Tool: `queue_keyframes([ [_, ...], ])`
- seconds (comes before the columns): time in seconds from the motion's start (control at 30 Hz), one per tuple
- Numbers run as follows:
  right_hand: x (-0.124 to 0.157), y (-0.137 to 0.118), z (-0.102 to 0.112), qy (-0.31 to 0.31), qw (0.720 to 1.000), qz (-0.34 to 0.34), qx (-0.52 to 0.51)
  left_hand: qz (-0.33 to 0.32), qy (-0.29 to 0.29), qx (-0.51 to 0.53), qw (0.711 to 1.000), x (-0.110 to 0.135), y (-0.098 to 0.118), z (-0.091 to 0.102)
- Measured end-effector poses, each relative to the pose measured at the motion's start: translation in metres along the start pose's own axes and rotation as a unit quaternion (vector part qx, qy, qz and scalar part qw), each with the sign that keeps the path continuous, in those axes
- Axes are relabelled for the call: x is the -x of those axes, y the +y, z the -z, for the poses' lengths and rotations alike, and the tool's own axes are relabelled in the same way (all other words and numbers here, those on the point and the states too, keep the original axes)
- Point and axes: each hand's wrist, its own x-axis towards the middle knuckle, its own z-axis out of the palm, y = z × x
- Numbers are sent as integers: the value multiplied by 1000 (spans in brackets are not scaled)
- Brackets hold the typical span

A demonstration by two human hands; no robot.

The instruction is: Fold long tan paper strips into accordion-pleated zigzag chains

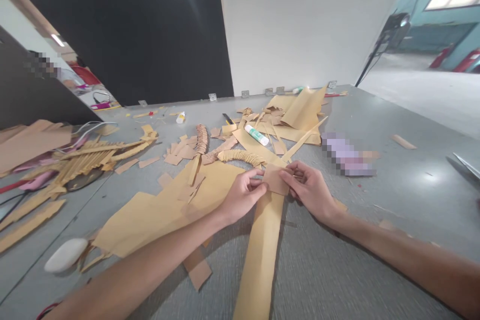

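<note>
on the grey table (330,275), a wide yellow sheet (150,215) lies left of the long paper strip (262,245); over that strip, the left hand (243,195) and right hand (310,188) pinch a small brown piece (275,180) by its opposite sides; beyond the strip lies a glue stick (256,135); if the two hands pulled unevenly, the thin piece could crease or tear

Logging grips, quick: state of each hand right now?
Left hand: closed, holding brown paper by its left edge.
Right hand: closed, holding it by its right side.
</note>
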Motion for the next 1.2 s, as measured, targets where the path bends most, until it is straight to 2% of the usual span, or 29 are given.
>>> queue_keyframes([
  [0.33, 1, -2, 1, -2, 1000, -13, 16, 2, -6, -18, 1000, -1, 1, -1],
  [0.4, 1, 0, 2, 30, 999, -2, 27, 9, 24, -20, 999, -1, -1, 0],
  [0.47, 2, 2, 2, 95, 994, 25, 55, 15, 54, -14, 998, -2, -3, 0],
  [0.53, 5, 3, 3, 161, 978, 73, 108, 16, 74, -11, 997, -2, -4, 0],
  [0.6, 9, 3, 4, 179, 955, 148, 184, 7, 82, -18, 996, -2, -4, -1],
  [0.67, 15, 3, 4, 127, 927, 238, 261, -4, 79, -23, 997, -2, -3, -1],
  [0.73, 19, 2, 3, 18, 903, 298, 308, -12, 62, -21, 998, -2, -2, -1],
  [0.83, 21, 2, 1, -112, 888, 311, 321, -22, 51, -18, 998, -3, -1, -1],
  [0.93, 19, 2, 0, -146, 891, 310, 298, -18, 46, 4, 999, -4, 0, -1],
  [1.0, 17, 2, 0, -94, 906, 300, 284, -15, 39, 9, 999, -4, 1, -1],
  [1.1, 12, 1, 0, 37, 935, 230, 267, -23, 40, -23, 999, -3, 1, 0],
  [1.13, 11, 1, 1, 52, 946, 200, 251, -23, 42, -32, 998, -2, 0, 0],
  [1.2, 8, 2, 1, 19, 969, 147, 196, -17, 48, -42, 998, -2, -1, 0],
])
